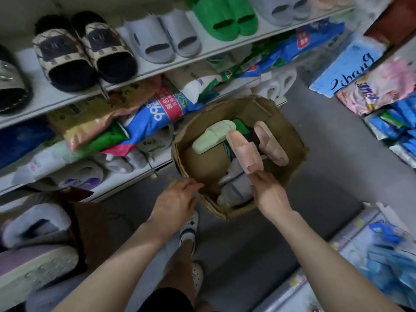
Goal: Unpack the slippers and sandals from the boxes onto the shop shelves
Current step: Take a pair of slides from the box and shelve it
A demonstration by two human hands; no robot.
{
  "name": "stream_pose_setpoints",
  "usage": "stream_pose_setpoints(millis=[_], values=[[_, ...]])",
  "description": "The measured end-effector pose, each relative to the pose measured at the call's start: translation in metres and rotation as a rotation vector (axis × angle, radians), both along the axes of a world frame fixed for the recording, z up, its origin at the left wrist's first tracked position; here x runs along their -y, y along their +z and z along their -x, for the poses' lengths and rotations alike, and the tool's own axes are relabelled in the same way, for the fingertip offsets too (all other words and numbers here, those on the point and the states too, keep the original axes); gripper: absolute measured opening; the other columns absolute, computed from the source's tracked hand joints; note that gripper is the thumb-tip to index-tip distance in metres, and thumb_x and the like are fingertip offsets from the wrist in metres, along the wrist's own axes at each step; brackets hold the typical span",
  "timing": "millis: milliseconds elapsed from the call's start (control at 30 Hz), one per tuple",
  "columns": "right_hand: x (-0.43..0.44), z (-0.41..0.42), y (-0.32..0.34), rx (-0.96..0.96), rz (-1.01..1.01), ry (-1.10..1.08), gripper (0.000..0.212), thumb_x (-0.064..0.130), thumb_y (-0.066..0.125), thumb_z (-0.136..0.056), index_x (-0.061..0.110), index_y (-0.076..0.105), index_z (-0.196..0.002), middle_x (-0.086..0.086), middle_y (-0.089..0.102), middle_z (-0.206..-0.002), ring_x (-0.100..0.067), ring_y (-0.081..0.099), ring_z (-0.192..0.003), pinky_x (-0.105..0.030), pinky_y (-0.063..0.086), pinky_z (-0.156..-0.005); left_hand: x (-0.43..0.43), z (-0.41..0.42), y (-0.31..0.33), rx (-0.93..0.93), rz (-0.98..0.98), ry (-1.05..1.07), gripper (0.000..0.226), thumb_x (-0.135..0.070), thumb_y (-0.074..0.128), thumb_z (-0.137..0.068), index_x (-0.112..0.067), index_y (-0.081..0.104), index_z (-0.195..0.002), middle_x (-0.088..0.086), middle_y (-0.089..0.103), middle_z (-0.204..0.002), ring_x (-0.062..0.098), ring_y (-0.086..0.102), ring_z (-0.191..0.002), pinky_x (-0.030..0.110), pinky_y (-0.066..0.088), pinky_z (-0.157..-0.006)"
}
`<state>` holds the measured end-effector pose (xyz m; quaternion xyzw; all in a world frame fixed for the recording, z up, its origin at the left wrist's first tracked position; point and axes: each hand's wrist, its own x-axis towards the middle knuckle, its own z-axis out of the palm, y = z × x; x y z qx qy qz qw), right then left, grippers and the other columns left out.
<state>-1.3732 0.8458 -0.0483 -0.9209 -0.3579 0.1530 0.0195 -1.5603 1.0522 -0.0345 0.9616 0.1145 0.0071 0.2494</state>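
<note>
- The grey floor [326,174] carried one brown cardboard box [290,143], which stood just beside the shelves.
- The top white shelf [180,63] carried three pairs in a row: patterned black-and-beige slippers [85,50], pale grey slides [162,37] and green slides [225,16].
- Under it, coloured packets [162,111] lay in a heap; their support was hidden.
- On the lowest shelf [135,179] lay white slippers [78,175].

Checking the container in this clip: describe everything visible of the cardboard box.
The cardboard box is brown, open-topped, its walls bent and worn. It stands on the grey floor beside the shelf. It holds a pale green slipper, grey slippers, a far pink slipper, and a near pink slipper gripped by the right hand. The left hand is at its near rim.
</note>
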Motion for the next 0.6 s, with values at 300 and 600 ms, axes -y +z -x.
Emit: stream_pose_setpoints(millis=[300,600], values=[[-0.014,-0.188,-0.100,-0.032,0.174,-0.099,0.035,0.024,0.046,-0.099,0.018,0.051,-0.133,-0.005,0.059,-0.127,-0.027,0.058,-0.112,-0.042,0.049,-0.095,-0.009,-0.149,-0.082,-0.160,0.074,-0.042,0.037,-0.026,0.056,-0.085,-0.022,0.064,-0.121,0.004,0.066,-0.113,0.028,0.062,-0.099,0.037,0.055,-0.079],[-0.005,-0.282,-0.180,-0.179,0.372,0.084,0.050,0.015,0.037,-0.103,0.021,0.027,-0.151,-0.009,0.038,-0.149,-0.035,0.046,-0.127,-0.046,0.047,-0.098,0.034,-0.266,-0.155,-0.245,0.250,-0.033,0.062,-0.016,0.056,-0.092,-0.021,0.032,-0.150,0.005,0.032,-0.154,0.028,0.039,-0.133,0.039,0.042,-0.104]])
